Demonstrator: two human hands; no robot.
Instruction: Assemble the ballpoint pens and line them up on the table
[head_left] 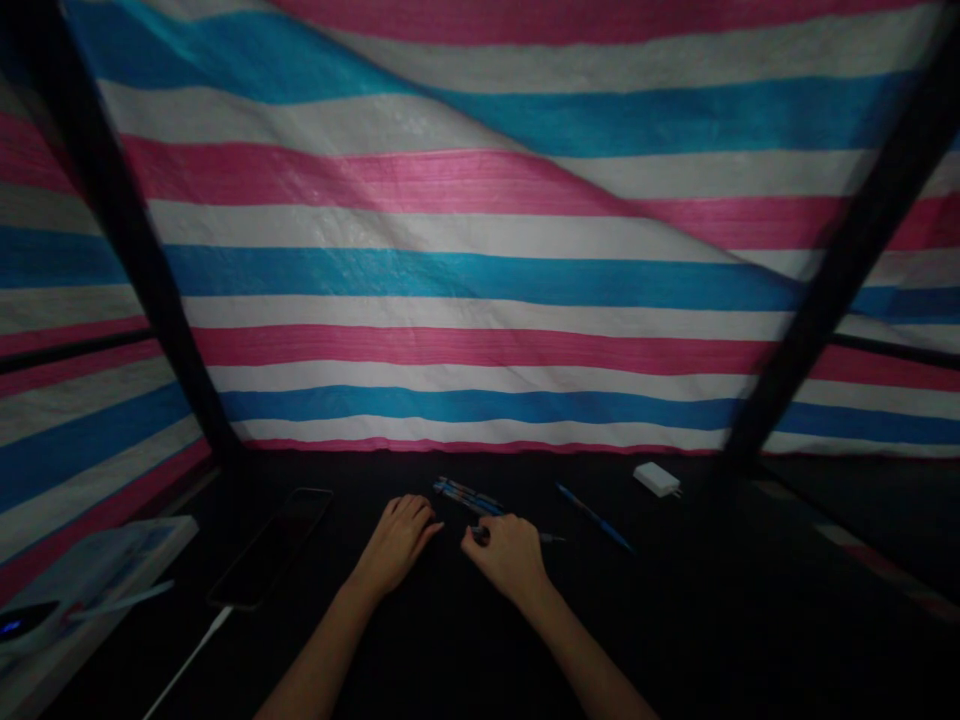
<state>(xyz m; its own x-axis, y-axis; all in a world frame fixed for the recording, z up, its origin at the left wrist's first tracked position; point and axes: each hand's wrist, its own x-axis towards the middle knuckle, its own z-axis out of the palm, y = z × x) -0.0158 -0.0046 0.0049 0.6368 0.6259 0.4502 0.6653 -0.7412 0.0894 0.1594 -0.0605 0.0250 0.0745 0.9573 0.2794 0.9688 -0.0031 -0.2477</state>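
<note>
On the dark table my left hand [402, 540] rests palm down with its thumb apart from the fingers, holding nothing that I can see. To its right, my right hand [510, 553] is curled round a slim pen [553, 539], whose thin end sticks out on the right side of the hand. Just beyond the hands lie several blue-and-white pens [466, 494] close together, partly behind my right hand. A single blue pen [596, 518] lies slanted farther right.
A white charger plug [657, 479] sits at the back right. On the left lie a dark phone [271, 548] with a white cable [191, 660] and a pale box [124, 610] with a lit display device [28, 622] on it. Striped sheeting [480, 345] hangs behind, between black poles.
</note>
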